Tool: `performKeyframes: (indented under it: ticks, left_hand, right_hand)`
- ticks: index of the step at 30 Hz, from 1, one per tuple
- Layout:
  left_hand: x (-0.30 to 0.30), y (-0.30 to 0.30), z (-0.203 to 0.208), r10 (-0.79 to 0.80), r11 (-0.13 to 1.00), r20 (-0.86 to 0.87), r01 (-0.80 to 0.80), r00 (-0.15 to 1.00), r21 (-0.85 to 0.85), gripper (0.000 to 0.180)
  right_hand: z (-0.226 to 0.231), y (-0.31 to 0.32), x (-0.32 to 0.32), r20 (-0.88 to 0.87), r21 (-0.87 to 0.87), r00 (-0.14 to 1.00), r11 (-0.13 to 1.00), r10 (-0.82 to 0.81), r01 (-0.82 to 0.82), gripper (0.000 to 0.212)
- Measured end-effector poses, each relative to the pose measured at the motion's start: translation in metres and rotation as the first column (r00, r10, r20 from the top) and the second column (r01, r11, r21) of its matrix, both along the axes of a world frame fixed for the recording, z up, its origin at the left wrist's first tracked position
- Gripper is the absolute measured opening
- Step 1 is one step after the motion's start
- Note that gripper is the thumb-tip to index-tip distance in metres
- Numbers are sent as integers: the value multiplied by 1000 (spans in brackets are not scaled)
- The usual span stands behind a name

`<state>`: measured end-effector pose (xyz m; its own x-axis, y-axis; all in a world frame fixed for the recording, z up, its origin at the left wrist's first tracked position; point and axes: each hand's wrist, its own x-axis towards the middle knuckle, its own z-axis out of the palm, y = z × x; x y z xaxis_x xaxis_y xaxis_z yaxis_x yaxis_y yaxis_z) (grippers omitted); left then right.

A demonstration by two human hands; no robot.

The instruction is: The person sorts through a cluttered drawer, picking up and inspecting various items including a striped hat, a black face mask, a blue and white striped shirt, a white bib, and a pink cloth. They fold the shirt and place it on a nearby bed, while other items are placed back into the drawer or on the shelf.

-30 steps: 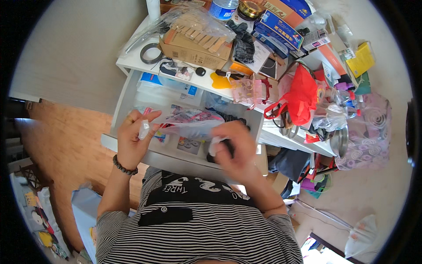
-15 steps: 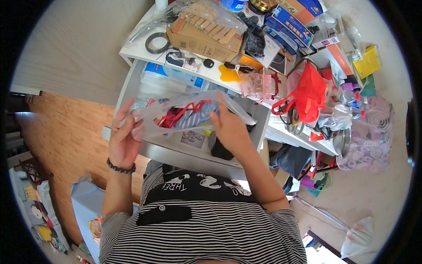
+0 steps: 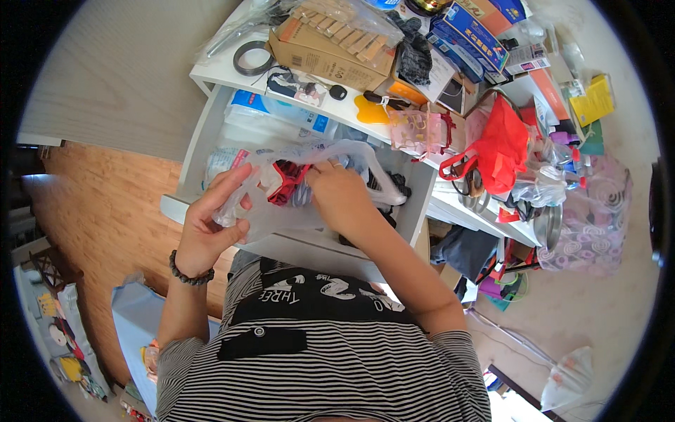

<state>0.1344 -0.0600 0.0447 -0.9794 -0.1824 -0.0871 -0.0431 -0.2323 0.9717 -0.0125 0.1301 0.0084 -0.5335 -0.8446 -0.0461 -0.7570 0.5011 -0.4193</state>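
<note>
A clear, whitish plastic bag (image 3: 271, 219) hangs over an open white drawer (image 3: 184, 184), its mouth spread wide. My left hand (image 3: 214, 228), with a dark beaded bracelet at its wrist, grips the bag's left edge between thumb and fingers. Inside the bag lie a red-and-black piece of cloth (image 3: 287, 184) and some blue-grey striped fabric beside it. My right hand (image 3: 341, 193) reaches into the bag's mouth, palm down and fingers bent, against the fabric. Its fingertips are hidden, so what they pinch does not show.
Above the drawer, a cluttered white desktop holds a tape roll (image 3: 252, 58), a cardboard box (image 3: 327, 60), a yellow flat item (image 3: 370, 109) and a red bag (image 3: 500, 144). A blue-and-white package (image 3: 281, 116) lies in the drawer. Wooden floor (image 3: 112, 211) shows at left.
My right hand has moved left from the bag's right side into its mouth. The bag has opened wider, and my left hand has closed more on its edge, slightly lower.
</note>
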Motion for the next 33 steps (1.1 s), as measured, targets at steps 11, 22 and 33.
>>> performKeyframes:
  ticks: [11,22,33]
  left_hand:
    - [3,-5,4,81,994,6,-80,997,-76,67]
    - [-20,1,22,122,572,-206,-239,971,-785,56]
    - [-52,18,32,-98,658,-97,-8,990,-753,53]
  right_hand:
    - [-24,4,-34,452,-245,877,923,-162,297,23]
    - [-6,7,-27,969,-95,242,835,-47,543,24]
    - [12,24,-38,962,-271,178,811,208,518,36]
